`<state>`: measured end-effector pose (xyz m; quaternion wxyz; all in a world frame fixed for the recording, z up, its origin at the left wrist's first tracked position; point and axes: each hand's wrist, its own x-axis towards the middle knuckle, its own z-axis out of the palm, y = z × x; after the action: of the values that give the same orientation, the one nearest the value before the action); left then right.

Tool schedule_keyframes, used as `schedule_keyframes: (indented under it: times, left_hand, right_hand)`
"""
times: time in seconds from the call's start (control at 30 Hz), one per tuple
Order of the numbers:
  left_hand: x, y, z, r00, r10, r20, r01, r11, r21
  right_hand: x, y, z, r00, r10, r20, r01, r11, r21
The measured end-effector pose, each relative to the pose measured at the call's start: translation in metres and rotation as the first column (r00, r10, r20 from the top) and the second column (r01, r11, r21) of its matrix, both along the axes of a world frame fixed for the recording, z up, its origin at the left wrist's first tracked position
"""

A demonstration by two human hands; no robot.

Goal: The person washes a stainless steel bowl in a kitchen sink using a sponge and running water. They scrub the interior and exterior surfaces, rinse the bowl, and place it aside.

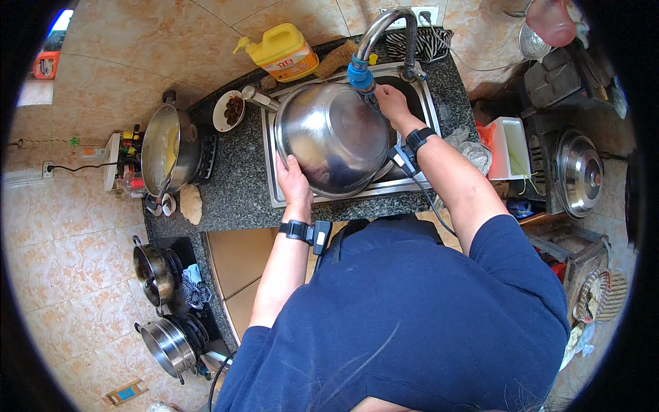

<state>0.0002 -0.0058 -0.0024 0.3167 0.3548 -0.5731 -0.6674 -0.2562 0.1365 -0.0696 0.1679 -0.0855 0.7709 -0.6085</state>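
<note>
A large stainless steel basin (332, 136) is tilted over the double sink (430, 103), its rounded underside towards me. My left hand (294, 181) holds its lower left edge, thumb on the outer wall. At the basin's upper right edge, my right hand (394, 104) is curled just under the blue nozzle (362, 77) of the chrome faucet (378, 28). The basin and nozzle partly hide those fingertips, so I cannot tell whether they grip anything. No running water can be made out.
Behind the sink stand a yellow detergent jug (283, 54) and a brown loofah-like scrubber (335, 59). Left on the granite counter (231, 165) are a white bowl (229, 110) of dark food pieces and a steel pan (167, 149). A white container (509, 147) stands to the right.
</note>
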Motion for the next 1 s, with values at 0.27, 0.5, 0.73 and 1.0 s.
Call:
schedule_keyframes:
  times: [0.27, 0.5, 0.73, 1.0]
  left_hand:
    - [-0.004, 0.008, -0.017, 0.999, -0.033, -0.018, 0.035, 0.992, 0.123]
    - [0.008, 0.001, -0.033, 0.999, 0.005, -0.048, 0.006, 0.973, 0.231]
    - [0.007, 0.000, -0.034, 0.999, -0.035, -0.041, 0.043, 0.979, 0.200]
    - [-0.014, 0.009, -0.011, 0.997, -0.040, -0.071, 0.048, 0.993, 0.110]
  right_hand:
    - [0.022, -0.011, 0.007, 0.830, 0.282, -0.482, -0.056, 0.901, 0.431]
    - [0.131, 0.007, 0.050, 0.626, 0.349, -0.697, -0.289, 0.934, 0.209]
    - [0.088, 0.025, 0.014, 0.841, 0.303, -0.449, -0.104, 0.904, 0.416]
    - [0.053, -0.040, 0.041, 0.836, 0.310, -0.453, -0.203, 0.941, 0.270]
